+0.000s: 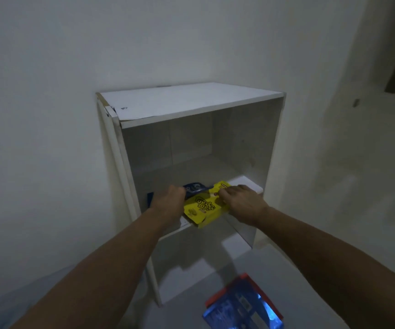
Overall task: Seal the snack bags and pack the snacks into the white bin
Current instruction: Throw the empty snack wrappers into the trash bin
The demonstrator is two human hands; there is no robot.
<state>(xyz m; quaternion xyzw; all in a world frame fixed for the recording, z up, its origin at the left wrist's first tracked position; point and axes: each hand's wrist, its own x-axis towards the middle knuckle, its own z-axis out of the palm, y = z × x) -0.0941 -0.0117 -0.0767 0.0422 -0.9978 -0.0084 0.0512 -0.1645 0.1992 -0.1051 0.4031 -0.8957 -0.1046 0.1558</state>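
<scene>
A yellow snack bag lies on the middle shelf of a white cabinet, its near end sticking out past the shelf's front edge. My right hand pinches the bag's far right top edge. My left hand is closed on a dark blue snack bag that lies just behind and to the left of the yellow one. Part of the blue bag is hidden behind my left hand. No white bin is in view.
The white cabinet stands against a pale wall, with an open upper compartment and a lower one. A shiny blue and red snack bag lies on the grey floor at the bottom right, in front of the cabinet.
</scene>
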